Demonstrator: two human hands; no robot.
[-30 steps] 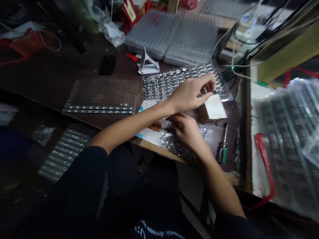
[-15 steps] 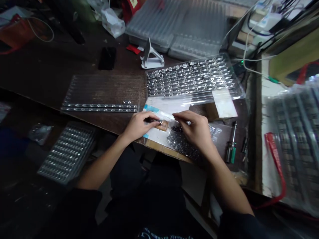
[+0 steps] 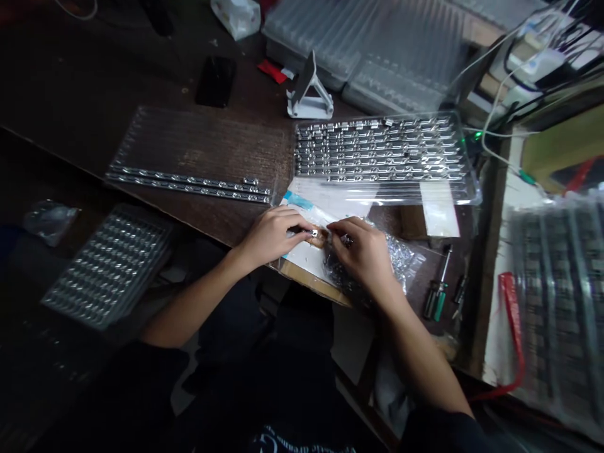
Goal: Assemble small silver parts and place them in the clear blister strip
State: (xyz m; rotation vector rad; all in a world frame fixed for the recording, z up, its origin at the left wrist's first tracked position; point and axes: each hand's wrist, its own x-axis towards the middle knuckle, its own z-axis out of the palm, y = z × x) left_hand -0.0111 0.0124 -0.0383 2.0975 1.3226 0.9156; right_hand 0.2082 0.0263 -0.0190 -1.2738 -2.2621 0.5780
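Note:
My left hand (image 3: 276,236) is closed in a pinch on a small silvery connector (image 3: 314,233), above a brownish block (image 3: 319,239) at the table's front edge. Just right of it, my right hand (image 3: 363,251) has thumb and forefinger pressed together close to the connector. Whatever sits between those fingertips is too small to make out. Under and beside the right hand lies a clear plastic bag (image 3: 401,261) of many small shiny metal pieces, partly hidden by the hand. A white sheet (image 3: 302,255) with blue tape lies below both hands.
A clear tray (image 3: 377,192) of connector rows lies behind my hands. Another ribbed tray (image 3: 198,141), with two filled rows, lies left. A phone stand (image 3: 311,97), a dark phone (image 3: 216,82), a screwdriver (image 3: 440,289) and a cardboard box (image 3: 413,221) surround the workspace.
My right hand has come down and left, bringing its fingertips close to the connector in my left hand. The left hand keeps its pinch. The camera view has shifted and turned slightly.

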